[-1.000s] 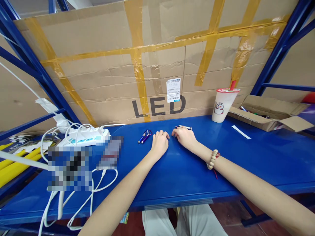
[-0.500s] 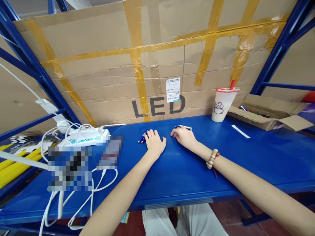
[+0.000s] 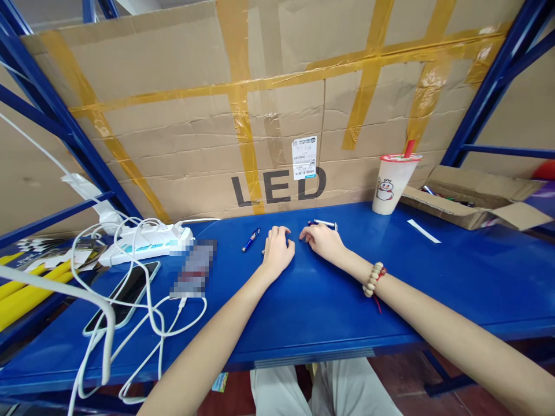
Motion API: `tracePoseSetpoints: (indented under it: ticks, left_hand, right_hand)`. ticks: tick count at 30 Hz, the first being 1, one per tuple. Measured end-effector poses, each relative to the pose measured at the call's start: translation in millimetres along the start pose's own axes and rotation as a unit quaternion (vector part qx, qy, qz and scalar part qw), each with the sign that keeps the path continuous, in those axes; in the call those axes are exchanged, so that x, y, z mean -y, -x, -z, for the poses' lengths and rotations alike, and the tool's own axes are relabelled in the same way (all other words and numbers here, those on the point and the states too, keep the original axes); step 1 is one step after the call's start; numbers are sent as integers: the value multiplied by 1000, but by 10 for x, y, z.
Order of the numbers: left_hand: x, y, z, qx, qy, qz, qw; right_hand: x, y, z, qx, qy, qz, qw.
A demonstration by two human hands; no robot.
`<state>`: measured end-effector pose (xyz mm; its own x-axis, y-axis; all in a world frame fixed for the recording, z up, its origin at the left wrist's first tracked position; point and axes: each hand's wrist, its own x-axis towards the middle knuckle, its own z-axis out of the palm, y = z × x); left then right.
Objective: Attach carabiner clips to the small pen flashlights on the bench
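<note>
My left hand (image 3: 278, 249) is closed palm down on the table, with its fingers curled. A small metallic end, like that of a blue pen, peeks out at its left side; the rest is hidden under the fingers. One blue pen (image 3: 250, 240) with silver trim lies just left of that hand. My right hand (image 3: 323, 240) rests on the table with bent fingers closed round a pen (image 3: 326, 223). The pen's blue end and whitish, silvery length show behind the knuckles. A beaded bracelet (image 3: 373, 280) circles the right wrist.
On the blue table (image 3: 303, 312) stand a drink cup (image 3: 390, 188) with a red straw and an open cardboard box (image 3: 468, 211). A paper strip (image 3: 424, 231) lies between. Leftward are a power strip (image 3: 150, 242), a phone (image 3: 124, 297) and tangled white cables. Taped cardboard (image 3: 195, 144) stands behind.
My left hand has shifted slightly right, taking one of the blue pens under its fingers away from the other. The right hand has hardly moved.
</note>
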<state>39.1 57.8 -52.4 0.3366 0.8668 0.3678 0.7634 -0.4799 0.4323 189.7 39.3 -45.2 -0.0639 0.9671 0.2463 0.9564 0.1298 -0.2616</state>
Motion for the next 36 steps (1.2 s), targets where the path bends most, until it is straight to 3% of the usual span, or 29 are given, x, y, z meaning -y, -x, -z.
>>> tracePoseSetpoints:
  ticks: [3,7,14,28,36]
  left_hand:
    - [-26,3,5,0,20,-17,1000]
    - [-54,27,32,-30,-26,41,998]
    - [-1,24,25,-9,-87,91,992]
    - [-11,16,31,7,-48,22,999]
    - [-45,23,57,-19,19,10,1000]
  right_hand:
    - [-4,0,1,0,1,2,1000]
    - [-2,3,13,3,-1,-3,1000]
    - [2,7,11,3,-16,-6,1000]
    - [30,-5,-42,-11,-76,27,997]
    - [95,3,-108,-101,-170,46,979]
